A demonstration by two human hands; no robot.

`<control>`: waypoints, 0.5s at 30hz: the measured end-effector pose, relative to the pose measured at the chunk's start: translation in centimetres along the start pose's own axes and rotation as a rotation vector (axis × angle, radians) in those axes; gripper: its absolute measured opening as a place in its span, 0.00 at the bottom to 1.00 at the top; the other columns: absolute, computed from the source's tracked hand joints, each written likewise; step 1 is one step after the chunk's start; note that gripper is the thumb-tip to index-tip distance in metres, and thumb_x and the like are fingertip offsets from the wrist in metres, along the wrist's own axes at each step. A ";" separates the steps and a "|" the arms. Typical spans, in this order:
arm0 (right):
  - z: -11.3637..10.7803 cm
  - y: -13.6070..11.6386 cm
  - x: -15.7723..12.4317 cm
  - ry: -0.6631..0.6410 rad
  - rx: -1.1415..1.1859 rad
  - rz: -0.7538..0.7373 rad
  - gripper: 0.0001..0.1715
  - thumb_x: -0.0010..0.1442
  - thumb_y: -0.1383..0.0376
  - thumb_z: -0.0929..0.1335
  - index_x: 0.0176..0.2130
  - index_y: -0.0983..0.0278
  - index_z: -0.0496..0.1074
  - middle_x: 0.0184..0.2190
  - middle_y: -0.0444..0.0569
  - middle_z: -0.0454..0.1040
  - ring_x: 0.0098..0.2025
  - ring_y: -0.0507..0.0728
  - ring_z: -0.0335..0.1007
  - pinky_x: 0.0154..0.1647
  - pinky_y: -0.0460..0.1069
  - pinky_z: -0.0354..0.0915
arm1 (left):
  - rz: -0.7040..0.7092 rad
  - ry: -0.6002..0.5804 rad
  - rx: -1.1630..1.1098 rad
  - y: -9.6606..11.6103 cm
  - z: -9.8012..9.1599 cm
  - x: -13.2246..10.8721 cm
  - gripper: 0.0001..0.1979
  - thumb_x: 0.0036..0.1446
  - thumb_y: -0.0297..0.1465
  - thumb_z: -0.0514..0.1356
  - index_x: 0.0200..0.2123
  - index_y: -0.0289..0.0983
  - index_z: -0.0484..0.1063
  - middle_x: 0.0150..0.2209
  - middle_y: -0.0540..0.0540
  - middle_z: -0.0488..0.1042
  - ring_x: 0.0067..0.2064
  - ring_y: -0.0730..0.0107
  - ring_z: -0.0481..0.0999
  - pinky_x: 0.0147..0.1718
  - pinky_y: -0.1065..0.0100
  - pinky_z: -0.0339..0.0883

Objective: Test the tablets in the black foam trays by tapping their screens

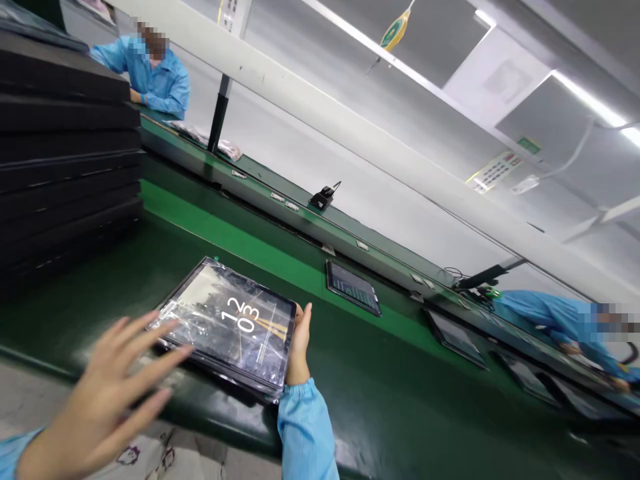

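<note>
The wrapped tablet [235, 323] is laid on the near green belt [400, 373], long axis left to right; its right edge is clasped by the right hand [299, 343]; the left hand [107, 393] is spread open at its near-left corner, with nothing gripped.

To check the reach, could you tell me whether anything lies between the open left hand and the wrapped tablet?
Nothing visible does. The left hand spreads open right at the near left corner of the tablet on the green belt; the right hand grips the opposite edge.

Light blue sleeves [306, 427], elastic-cuffed, end at the bare left grip [100, 393] and right grip [299, 347].
</note>
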State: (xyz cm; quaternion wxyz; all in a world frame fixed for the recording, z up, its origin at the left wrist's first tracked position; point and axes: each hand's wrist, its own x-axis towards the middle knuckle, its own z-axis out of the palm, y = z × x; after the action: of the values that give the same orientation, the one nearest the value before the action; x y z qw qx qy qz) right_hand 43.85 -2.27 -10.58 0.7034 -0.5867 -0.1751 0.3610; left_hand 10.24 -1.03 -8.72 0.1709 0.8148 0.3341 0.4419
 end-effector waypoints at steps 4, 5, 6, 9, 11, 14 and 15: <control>-0.3 -0.2 0.1 -0.006 -0.047 -0.015 0.41 0.53 0.30 0.62 0.36 0.61 0.78 0.29 0.48 0.83 0.39 0.63 0.82 0.42 0.55 0.73 | 0.303 -0.362 -0.005 6.9 3.8 4.6 0.33 0.63 0.45 0.57 0.69 0.63 0.50 0.71 0.56 0.53 0.72 0.45 0.53 0.72 0.35 0.33; -0.2 -0.3 0.0 -0.005 -0.056 -0.027 0.41 0.52 0.29 0.62 0.35 0.61 0.77 0.29 0.48 0.83 0.39 0.63 0.82 0.42 0.55 0.73 | 0.319 -0.403 -0.030 8.0 5.0 5.7 0.32 0.64 0.45 0.56 0.69 0.60 0.52 0.71 0.54 0.52 0.73 0.45 0.50 0.71 0.33 0.35; -0.2 -0.4 -0.1 -0.006 -0.066 -0.041 0.41 0.52 0.29 0.62 0.35 0.60 0.77 0.29 0.47 0.83 0.39 0.63 0.82 0.42 0.55 0.73 | 0.312 -0.426 -0.050 8.5 6.1 6.6 0.29 0.65 0.46 0.56 0.68 0.57 0.56 0.71 0.51 0.53 0.73 0.45 0.50 0.71 0.32 0.37; 0.0 -0.7 -0.5 -0.012 -0.107 -0.082 0.40 0.53 0.29 0.62 0.34 0.60 0.78 0.29 0.48 0.83 0.39 0.64 0.82 0.41 0.55 0.73 | 0.187 -0.368 -0.067 6.8 7.2 8.0 0.19 0.66 0.46 0.55 0.56 0.54 0.75 0.66 0.48 0.65 0.70 0.42 0.57 0.69 0.30 0.38; 0.0 -0.8 -0.7 -0.014 -0.135 -0.111 0.40 0.54 0.30 0.62 0.34 0.60 0.78 0.29 0.48 0.83 0.40 0.64 0.82 0.41 0.55 0.73 | 0.071 -0.226 -0.030 3.4 5.6 7.7 0.14 0.65 0.46 0.55 0.44 0.54 0.81 0.62 0.50 0.70 0.68 0.41 0.62 0.69 0.30 0.35; 0.0 -0.8 -1.0 -0.020 -0.175 -0.164 0.38 0.57 0.32 0.61 0.36 0.60 0.79 0.31 0.47 0.83 0.40 0.63 0.82 0.42 0.55 0.73 | -0.096 0.046 0.130 -2.6 1.3 6.0 0.18 0.63 0.49 0.53 0.38 0.52 0.82 0.64 0.53 0.68 0.70 0.38 0.57 0.69 0.29 0.29; 0.0 -0.8 -1.1 -0.025 -0.191 -0.187 0.38 0.58 0.33 0.61 0.38 0.59 0.80 0.32 0.47 0.83 0.40 0.63 0.82 0.43 0.55 0.73 | -0.155 0.092 0.164 -4.3 0.0 5.2 0.19 0.63 0.50 0.52 0.38 0.52 0.82 0.65 0.56 0.67 0.70 0.38 0.56 0.69 0.30 0.28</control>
State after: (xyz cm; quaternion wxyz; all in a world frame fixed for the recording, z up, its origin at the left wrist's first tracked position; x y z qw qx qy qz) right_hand 43.33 -3.04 -9.65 0.6728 -0.6275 -0.2711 0.2829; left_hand 10.58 5.62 -8.05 0.1218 0.7766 0.4385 0.4356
